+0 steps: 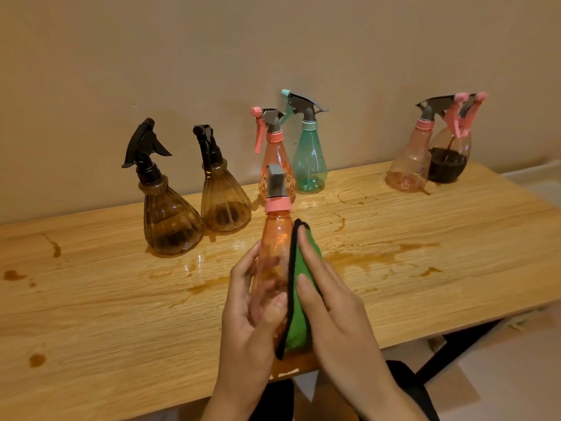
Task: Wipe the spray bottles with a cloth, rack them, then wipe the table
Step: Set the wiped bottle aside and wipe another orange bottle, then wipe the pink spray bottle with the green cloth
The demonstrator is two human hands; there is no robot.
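My left hand [252, 311] grips an orange spray bottle [274, 247] with a pink collar and grey head, held upright above the table's front edge. My right hand [331, 302] presses a green cloth with black trim [300, 299] flat against the bottle's right side. Behind it, along the wall, stand two brown bottles [170, 220] [224, 202] with black heads, a pink-orange bottle [273, 165], a teal bottle [309, 159], a clear pink bottle [409, 165] and a bottle with dark liquid [449, 159].
The wooden table [91, 299] carries brown spill streaks and drops [379, 253] across its middle and left side, plus ring marks near the teal bottle. A beige wall runs behind. The table's dark legs and the pale floor show at lower right.
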